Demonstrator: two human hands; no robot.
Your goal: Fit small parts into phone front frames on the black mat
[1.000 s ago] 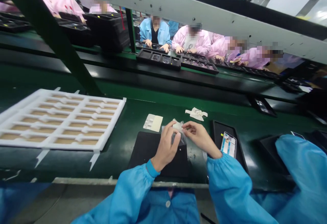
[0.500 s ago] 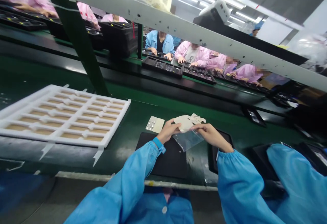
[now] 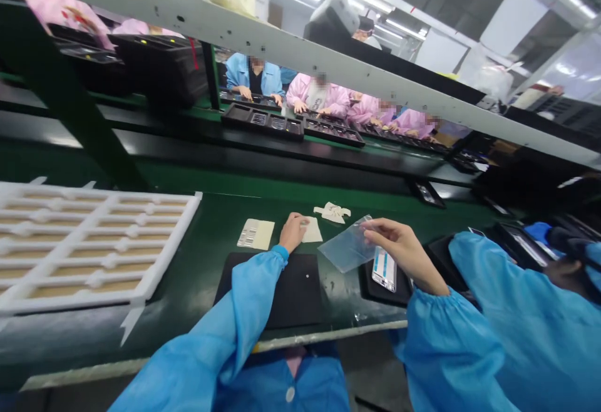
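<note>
My right hand pinches the upper right corner of a clear plastic bag, which hangs flat over the bench. My left hand has its fingers curled at the edge of a white paper sheet lying on the bench; the fingertips are partly hidden. Just beyond lies a cut, creased piece of white paper. To the left of my left hand is a pale sheet with silvery label strips. A black mat lies under my left forearm.
A phone-shaped part with blue strips rests on a black tray below my right hand. A white foam frame lies at the left. At the right is another person's blue sleeve. Black trays and co-workers line the far side.
My hands have moved apart. The white papers, formerly held together above the bag, now lie on the bench, the left hand at one. The bag has stayed in my right hand. The view has shifted right.
</note>
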